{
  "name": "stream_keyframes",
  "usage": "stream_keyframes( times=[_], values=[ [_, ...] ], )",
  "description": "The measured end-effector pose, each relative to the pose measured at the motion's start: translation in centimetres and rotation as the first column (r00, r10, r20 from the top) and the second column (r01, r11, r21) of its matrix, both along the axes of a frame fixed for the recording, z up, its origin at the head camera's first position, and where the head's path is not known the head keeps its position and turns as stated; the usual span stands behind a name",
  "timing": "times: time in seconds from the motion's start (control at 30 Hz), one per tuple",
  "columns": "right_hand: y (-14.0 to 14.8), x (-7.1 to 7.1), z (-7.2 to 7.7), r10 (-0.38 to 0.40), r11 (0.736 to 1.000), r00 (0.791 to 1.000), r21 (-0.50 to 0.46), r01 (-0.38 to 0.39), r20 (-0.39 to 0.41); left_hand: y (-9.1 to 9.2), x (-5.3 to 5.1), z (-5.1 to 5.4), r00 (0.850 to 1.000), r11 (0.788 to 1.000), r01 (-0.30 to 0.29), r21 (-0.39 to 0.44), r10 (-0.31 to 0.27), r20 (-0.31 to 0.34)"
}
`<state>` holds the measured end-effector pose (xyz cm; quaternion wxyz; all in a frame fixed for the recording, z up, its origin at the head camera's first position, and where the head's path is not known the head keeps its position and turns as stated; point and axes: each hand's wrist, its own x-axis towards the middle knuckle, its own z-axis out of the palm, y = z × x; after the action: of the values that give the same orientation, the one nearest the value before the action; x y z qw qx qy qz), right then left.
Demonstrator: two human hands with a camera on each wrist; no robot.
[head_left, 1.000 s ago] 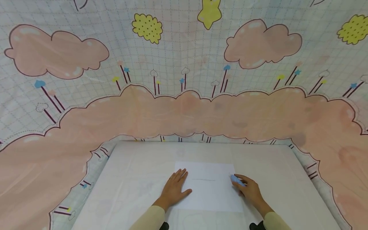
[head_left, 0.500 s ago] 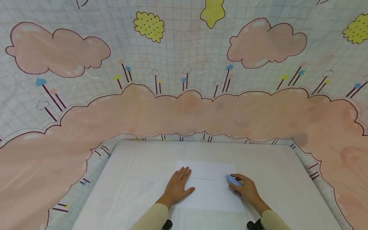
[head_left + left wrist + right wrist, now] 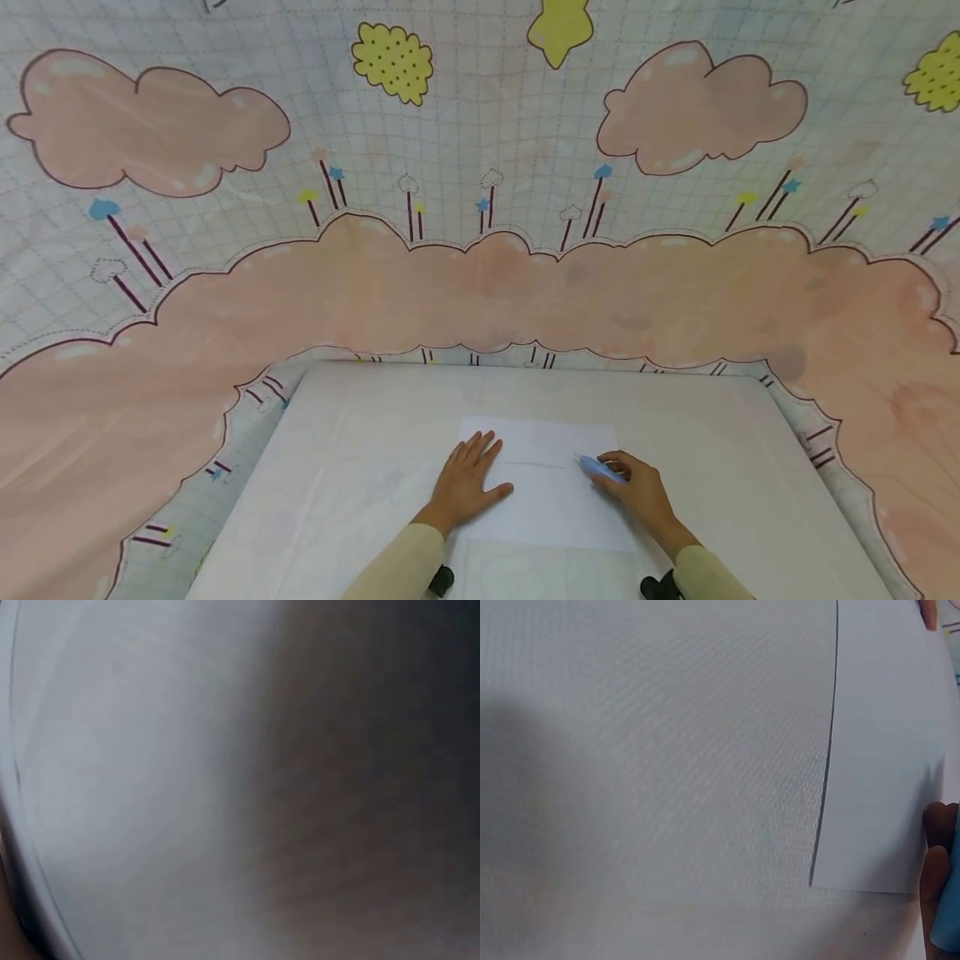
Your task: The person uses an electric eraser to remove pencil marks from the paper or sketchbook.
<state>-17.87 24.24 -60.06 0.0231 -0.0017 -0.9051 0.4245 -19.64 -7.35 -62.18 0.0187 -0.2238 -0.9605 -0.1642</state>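
A thin, white, rectangular sheet of paper (image 3: 555, 512) lies on the broad white table (image 3: 352, 442), well in from its far edge and its left and right edges. The person's left hand (image 3: 463, 483) rests with fingers spread over the sheet's left edge. The right hand (image 3: 640, 492) pinches a light-blue, pen-shaped tool (image 3: 602, 469) above the sheet's right part, its narrow tip pointing towards a faint grey line (image 3: 534, 464); whether it touches the paper, I can't tell.
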Motion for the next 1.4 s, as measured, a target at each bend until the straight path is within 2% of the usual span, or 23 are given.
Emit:
stream_keyframes(
  times=[0.17,0.37,0.5,0.77,1.0,1.4],
  values=[
    [0.0,-0.1,-0.2,0.008,1.000,1.000,-0.002,-0.008,0.002,0.1,0.0,-0.1,1.000,0.999,-0.009,-0.033,0.010,0.026],
    [-0.3,-0.2,-0.4,0.011,1.000,1.000,-0.020,-0.012,-0.014,0.0,0.1,-0.2,1.000,1.000,0.011,-0.025,-0.011,0.011],
    [-0.4,-0.3,-0.5,0.020,0.999,1.000,-0.033,-0.019,0.005,0.0,0.2,0.0,1.000,0.999,0.019,-0.032,-0.018,0.015],
    [-0.3,-0.6,-0.7,0.030,0.999,0.999,-0.033,-0.029,0.042,0.4,-0.6,-0.2,1.000,0.999,-0.001,-0.038,0.001,0.017],
    [-0.5,-0.5,-0.7,0.042,0.999,0.999,0.014,-0.042,0.004,0.4,-0.9,-1.0,1.000,0.998,-0.005,-0.062,0.006,0.019],
    [0.0,-0.3,-0.6,0.058,0.997,0.998,0.056,-0.057,-0.015,0.2,-0.9,-0.9,0.998,0.997,0.009,-0.076,-0.005,0.061]
  ],
)
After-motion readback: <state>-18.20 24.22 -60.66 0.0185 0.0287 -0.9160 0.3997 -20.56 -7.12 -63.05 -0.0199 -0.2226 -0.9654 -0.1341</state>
